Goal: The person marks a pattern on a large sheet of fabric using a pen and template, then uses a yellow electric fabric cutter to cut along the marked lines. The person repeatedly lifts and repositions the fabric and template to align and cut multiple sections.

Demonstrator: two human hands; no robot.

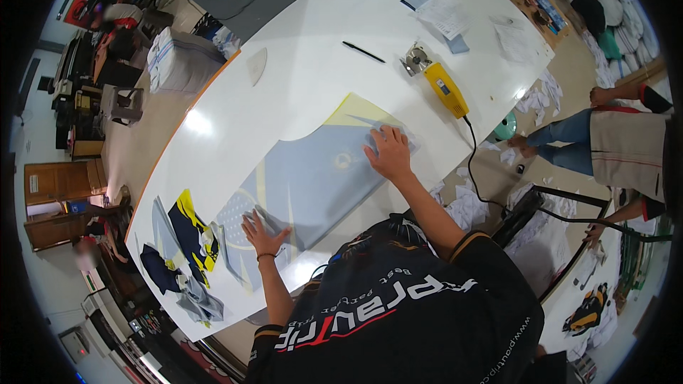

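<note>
A white table (213, 163) fills the middle of the view. Beyond the right hand (391, 153), near the far right edge, stands a yellow cutter (445, 89) with a round metal head; its black cord (475, 156) drops over the edge toward the floor. A black pen (363, 52) lies to the left of the cutter, and papers (443, 18) lie farther back. A pale curved piece (258, 67) rests near the left edge. To the left of the left hand (265, 236), navy and yellow cloth pieces (191, 231) lie in a loose heap, closest of the surrounding things to that hand. White scraps (466, 206) litter the floor at the right, where another person (626, 149) stands well apart from the cloth.

The large grey-blue cloth (306, 178), yellow at its far end, lies flat across the table under both hands. The left hand presses its near left part, fingers spread wide; the right hand rests near its far right edge, fingers slightly parted. Both hands lie palm down on top, gripping nothing.
</note>
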